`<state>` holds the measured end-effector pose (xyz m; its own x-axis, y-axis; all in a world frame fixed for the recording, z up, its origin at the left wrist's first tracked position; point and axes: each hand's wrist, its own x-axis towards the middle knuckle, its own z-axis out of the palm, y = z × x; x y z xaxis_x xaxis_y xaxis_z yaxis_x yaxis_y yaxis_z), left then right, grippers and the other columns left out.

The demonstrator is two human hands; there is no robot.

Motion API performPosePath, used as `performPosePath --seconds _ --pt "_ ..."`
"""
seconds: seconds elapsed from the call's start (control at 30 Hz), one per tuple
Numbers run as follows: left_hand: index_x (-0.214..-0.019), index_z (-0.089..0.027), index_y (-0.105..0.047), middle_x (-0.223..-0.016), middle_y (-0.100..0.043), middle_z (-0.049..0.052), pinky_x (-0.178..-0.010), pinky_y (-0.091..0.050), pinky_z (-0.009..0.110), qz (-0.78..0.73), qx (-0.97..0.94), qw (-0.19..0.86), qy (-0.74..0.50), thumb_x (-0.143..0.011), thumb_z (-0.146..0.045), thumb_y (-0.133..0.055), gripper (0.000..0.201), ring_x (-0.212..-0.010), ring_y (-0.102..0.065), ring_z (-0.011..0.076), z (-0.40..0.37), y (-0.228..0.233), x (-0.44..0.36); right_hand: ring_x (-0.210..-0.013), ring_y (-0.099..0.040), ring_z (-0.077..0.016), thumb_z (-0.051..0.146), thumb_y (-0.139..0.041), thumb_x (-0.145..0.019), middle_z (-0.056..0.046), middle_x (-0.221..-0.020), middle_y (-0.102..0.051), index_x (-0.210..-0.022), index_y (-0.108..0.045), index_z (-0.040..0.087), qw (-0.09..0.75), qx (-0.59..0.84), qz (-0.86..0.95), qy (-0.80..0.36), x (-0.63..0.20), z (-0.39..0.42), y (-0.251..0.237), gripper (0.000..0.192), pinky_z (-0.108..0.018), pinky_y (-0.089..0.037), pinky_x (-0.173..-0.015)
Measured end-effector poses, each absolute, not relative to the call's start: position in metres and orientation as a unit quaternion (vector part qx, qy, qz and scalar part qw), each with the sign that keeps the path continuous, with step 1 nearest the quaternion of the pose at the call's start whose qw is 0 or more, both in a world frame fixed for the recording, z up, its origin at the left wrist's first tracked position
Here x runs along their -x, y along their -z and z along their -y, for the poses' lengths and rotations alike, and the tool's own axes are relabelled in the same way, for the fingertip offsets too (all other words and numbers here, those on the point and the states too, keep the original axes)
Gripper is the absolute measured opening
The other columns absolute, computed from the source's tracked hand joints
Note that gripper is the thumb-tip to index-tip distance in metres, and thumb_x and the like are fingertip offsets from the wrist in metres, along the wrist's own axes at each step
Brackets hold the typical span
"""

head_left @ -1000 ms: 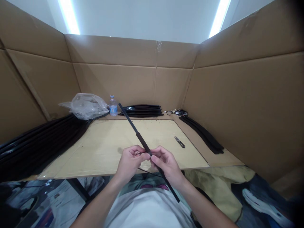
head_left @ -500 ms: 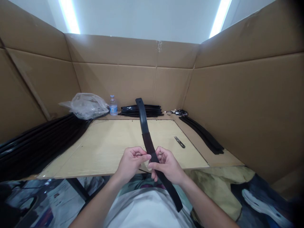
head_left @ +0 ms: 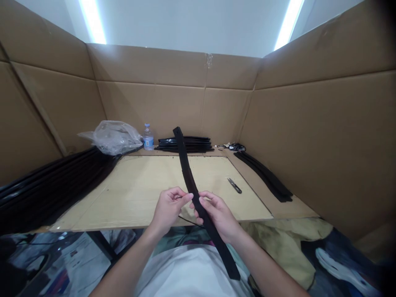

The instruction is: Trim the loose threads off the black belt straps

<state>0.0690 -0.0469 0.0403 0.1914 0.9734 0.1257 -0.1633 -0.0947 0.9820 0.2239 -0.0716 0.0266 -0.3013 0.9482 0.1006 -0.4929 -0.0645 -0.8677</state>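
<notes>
"Strip [head_left: 204, 214], long, black and gently curved, held slantwise over the counter [head_left: 148, 181]'s near edge. Its far end points away from the person; its near end hangs over the lap. Around its middle there seems to be a dark brown sleeve [head_left: 189, 180]."

"How is the grip?"

"From where I stand, the left hand [head_left: 168, 206] has thumb and forefinger closed to a narrow pinch at the strip's left edge. It seems to have the strip; whether thread is caught there too, I can't tell. The right hand [head_left: 221, 216] is closed around the strip from the other side, thumb on top, just below the sleeve."

"Which step would you call this?"

"Close fingertip work by the sleeve's lower end, I'd judge, with the right hand steadying. A thin dark cord [head_left: 188, 220] trails below the hands; I can't see where it begins."

"What would the next move call for?"

"A firm right hold, I think, small fingertip movements on the left, and the cord kept from snagging."

"Anything within reach?"

"Snips [head_left: 234, 185] on the counter, to the right, touched by neither hand. More strips [head_left: 199, 144] lie piled at the back, beside a bottle [head_left: 148, 140]."
</notes>
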Motion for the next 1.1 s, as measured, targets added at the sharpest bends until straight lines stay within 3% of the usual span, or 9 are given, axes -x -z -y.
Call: performPosePath --seconds 0.2,0.43,0.63,0.83,0.97,1.1 --pt "-0.063 -0.014 -0.056 -0.056 -0.061 -0.001 -0.04 -0.029 0.016 -0.392 -0.536 0.551 -0.506 -0.063 -0.029 -0.076 0.025 -0.046 -0.05 0.0073 0.048 -0.042 -0.071 -0.062 -0.051 -0.0094 0.032 -0.07 -0.077 0.001 -0.074 -0.055 -0.104 -0.059 0.017 0.536 0.285 0.455 -0.651 -0.221 0.071 -0.02 0.033 -0.021 -0.044 -0.049" --pt "-0.063 -0.012 -0.058 -0.051 -0.049 -0.005 -0.04 -0.024 0.016 -0.396 -0.545 0.55 -0.493 -0.067 -0.03 -0.074 0.025 -0.043 -0.035 0.003 0.047 -0.039 -0.07 -0.045 -0.05 -0.0048 0.032 -0.068 -0.079 0.004 -0.07 -0.052 -0.093 -0.061 0.015 0.511 0.312 0.518 -0.611 -0.221 0.071 -0.021 0.024 -0.019 -0.039 -0.042" --pt "-0.065 -0.012 -0.057 -0.049 -0.048 -0.005 -0.039 -0.019 0.017 -0.386 -0.561 0.551 -0.482 -0.07 -0.034 -0.072 0.027 -0.041 -0.029 0.0025 0.049 -0.04 -0.069 -0.038 -0.051 -0.008 0.033 -0.068 -0.079 0.005 -0.058 -0.058 -0.086 -0.047 0.019 0.513 0.318 0.514 -0.609 -0.219 0.072 -0.021 0.026 -0.018 -0.038 -0.036" --pt "-0.064 -0.014 -0.054 -0.05 -0.053 -0.003 -0.038 -0.017 0.018 -0.373 -0.556 0.568 -0.478 -0.073 -0.037 -0.07 0.029 -0.04 -0.028 0.0027 0.046 -0.038 -0.068 -0.042 -0.053 -0.0081 0.038 -0.058 -0.086 -0.001 -0.071 -0.066 -0.085 -0.043 0.02 0.547 0.28 0.486 -0.621 -0.217 0.069 -0.022 0.024 -0.017 -0.036 -0.037" --pt "-0.064 -0.015 -0.052 -0.046 -0.046 -0.006 -0.038 -0.015 0.018 -0.363 -0.528 0.582 -0.5 -0.071 -0.037 -0.072 0.03 -0.038 -0.024 0.002 0.04 -0.033 -0.067 -0.044 -0.052 -0.0065 0.041 -0.048 -0.091 -0.004 -0.076 -0.066 -0.081 -0.049 0.017 0.554 0.263 0.461 -0.641 -0.218 0.065 -0.027 0.026 -0.016 -0.034 -0.039" --pt "-0.064 -0.015 -0.051 -0.044 -0.036 -0.009 -0.037 -0.014 0.018 -0.363 -0.506 0.593 -0.511 -0.07 -0.038 -0.072 0.032 -0.038 -0.022 0.0022 0.029 -0.032 -0.067 -0.05 -0.053 -0.007 0.037 -0.056 -0.088 -0.004 -0.077 -0.066 -0.081 -0.053 0.017 0.561 0.256 0.465 -0.636 -0.217 0.055 -0.029 0.021 -0.017 -0.037 -0.043"
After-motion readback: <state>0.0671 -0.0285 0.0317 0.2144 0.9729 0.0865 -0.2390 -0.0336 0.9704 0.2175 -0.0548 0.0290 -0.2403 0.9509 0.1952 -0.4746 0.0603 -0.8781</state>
